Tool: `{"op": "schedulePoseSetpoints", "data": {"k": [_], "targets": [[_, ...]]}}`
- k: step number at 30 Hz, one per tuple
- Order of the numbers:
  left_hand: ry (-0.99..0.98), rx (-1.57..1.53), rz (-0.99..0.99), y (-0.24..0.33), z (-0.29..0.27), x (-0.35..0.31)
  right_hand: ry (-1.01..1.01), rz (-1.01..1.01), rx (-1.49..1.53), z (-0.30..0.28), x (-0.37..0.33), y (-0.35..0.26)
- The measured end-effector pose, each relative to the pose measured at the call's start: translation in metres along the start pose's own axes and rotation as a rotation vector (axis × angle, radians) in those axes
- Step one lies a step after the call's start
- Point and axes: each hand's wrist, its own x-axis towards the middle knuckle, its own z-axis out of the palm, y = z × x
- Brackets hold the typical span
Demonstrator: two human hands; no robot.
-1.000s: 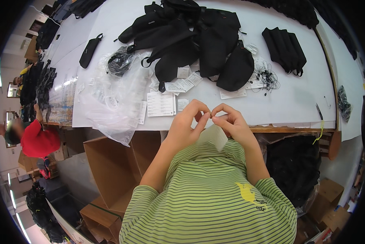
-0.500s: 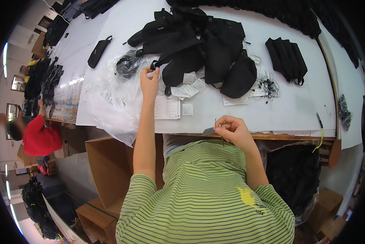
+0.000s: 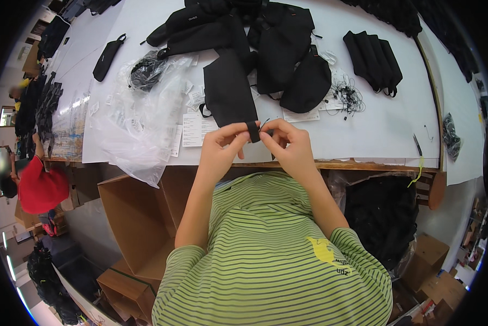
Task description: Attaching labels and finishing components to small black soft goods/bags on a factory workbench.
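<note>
A flat black fabric pouch (image 3: 228, 89) lies on the white table, its end towards me. At that end, a small black strap loop (image 3: 253, 131) is pinched between the thumb and finger of my left hand (image 3: 222, 151). My right hand (image 3: 291, 145) is closed beside it. A thin black cord (image 3: 264, 124) sticks up from its fingertips, close against the loop. Whatever hangs beneath the right fingers is mostly hidden. Beyond my hands more black pouches (image 3: 279, 51) lie in an overlapping heap. Printed paper slips (image 3: 192, 130) lie beside the held pouch.
Left of the heap are crumpled clear plastic (image 3: 135, 125) and a single pouch (image 3: 109, 57). To the right sit tangled black cords (image 3: 348, 99), a row of pouches (image 3: 373, 62) and a cutting tool (image 3: 417, 144). A cardboard box (image 3: 135, 217) stands below the table edge. A person in red works far left.
My left hand has drawn a pouch from the heap towards me by its loop. My right hand, with the cord, has risen to meet it. The grey tag seen earlier is now hidden.
</note>
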Motion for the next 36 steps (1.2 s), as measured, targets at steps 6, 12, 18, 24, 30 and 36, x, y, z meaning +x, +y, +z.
{"op": "schedulePoseSetpoints", "data": {"k": [6,12,18,24,30,36], "targets": [[0.116,0.325,-0.013,-0.002,0.0,-0.014,-0.083,-0.075,-0.152,0.001,-0.009,0.001],[0.277,0.423,0.283,-0.001,0.011,-0.025,-0.076,0.007,0.019,0.0,-0.011,-0.004],[0.396,0.126,0.309,0.011,0.007,-0.032,-0.079,0.132,0.545,-0.012,-0.011,-0.001],[0.076,-0.267,0.162,0.014,0.002,-0.033,-0.096,0.126,0.629,-0.029,-0.009,-0.008],[0.064,-0.059,0.038,0.023,0.022,-0.033,-0.071,0.121,0.634,-0.019,-0.013,-0.011],[0.108,0.063,0.124,0.019,0.031,-0.034,0.013,0.177,0.643,-0.013,-0.017,-0.009]]}}
